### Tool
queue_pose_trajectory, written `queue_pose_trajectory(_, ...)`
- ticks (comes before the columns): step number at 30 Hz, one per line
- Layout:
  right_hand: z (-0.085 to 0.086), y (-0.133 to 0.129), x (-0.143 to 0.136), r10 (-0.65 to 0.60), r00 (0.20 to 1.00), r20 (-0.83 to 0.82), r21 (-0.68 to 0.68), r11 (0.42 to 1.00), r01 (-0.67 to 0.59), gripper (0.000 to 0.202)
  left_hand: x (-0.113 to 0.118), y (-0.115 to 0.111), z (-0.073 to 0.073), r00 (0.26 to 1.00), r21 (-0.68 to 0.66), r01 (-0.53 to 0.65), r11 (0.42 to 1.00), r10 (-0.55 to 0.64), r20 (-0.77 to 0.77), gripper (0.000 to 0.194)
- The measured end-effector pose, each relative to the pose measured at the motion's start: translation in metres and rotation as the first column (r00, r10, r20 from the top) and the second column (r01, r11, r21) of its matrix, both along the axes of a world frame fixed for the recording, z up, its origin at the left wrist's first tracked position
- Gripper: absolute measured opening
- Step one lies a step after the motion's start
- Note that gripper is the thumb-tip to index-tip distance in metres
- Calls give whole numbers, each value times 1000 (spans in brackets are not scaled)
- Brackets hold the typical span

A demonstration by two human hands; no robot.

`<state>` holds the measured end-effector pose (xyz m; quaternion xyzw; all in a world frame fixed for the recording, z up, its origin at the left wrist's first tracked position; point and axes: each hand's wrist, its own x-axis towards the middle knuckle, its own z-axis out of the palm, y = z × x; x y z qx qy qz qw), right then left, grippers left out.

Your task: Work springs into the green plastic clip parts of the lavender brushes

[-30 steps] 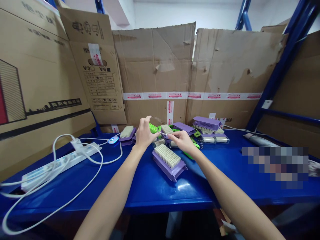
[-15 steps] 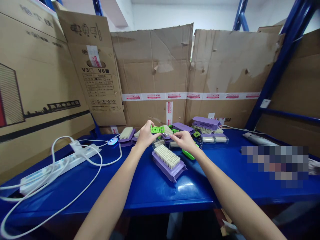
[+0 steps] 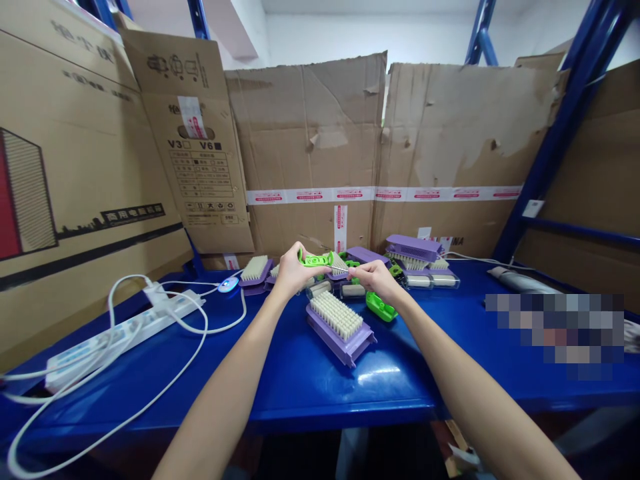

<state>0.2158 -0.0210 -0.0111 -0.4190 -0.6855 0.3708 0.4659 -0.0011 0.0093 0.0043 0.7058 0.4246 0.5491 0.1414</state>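
Note:
My left hand (image 3: 293, 270) is closed on a bright green plastic part (image 3: 317, 261), held above the table with its recessed face toward me. Pinched in my right hand (image 3: 375, 277) is a thin metal rod (image 3: 339, 268), whose left end reaches the green part's right end; exactly how they meet is too small to tell. Below both hands lies a purple brush block (image 3: 343, 327) with cream bristles facing up. Another green plastic piece (image 3: 381, 307) rests on the table just under my right wrist.
Behind my hands lie more purple brush blocks (image 3: 415, 248) and clear-ended rollers (image 3: 433, 281). A white power strip (image 3: 125, 337) with looping cables is at left on the blue table (image 3: 280, 393). Cardboard sheets (image 3: 310, 147) wall the back. A blurred-out patch covers something at right.
My right hand has shifted slightly right, and its fingers are curled tighter around the rod. The green part in my left hand is turned slightly. More of the loose green piece shows.

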Motion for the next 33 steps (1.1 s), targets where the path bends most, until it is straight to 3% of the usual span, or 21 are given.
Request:
queue_pose_trajectory(2,0,0,0,-8,999,31,11,1000,8,48,0,1,-1,1000,-16,22,1000,-22,1,56)
queue_pose_trajectory(9,11,-11,-4,-168,939,299,269,959,86,43,2,1,-5,996,-10,35,999,-35,-88,53)
queue_pose_trajectory(16,9,-13,-13,-142,958,251,226,970,85,46,2,-3,-5,988,49,-40,998,47,-144,42)
queue_pose_trajectory(20,9,-9,-6,-88,961,261,170,984,44,46,3,-7,-3,981,18,22,1000,-18,-195,41)
queue_pose_trajectory(25,14,-9,3,-130,948,291,205,976,71,47,4,-10,1,966,-13,121,993,-121,-229,36)
queue_pose_trajectory(33,9,-17,-24,-198,949,243,300,946,121,45,2,1,-5,983,27,-148,989,150,-109,34)
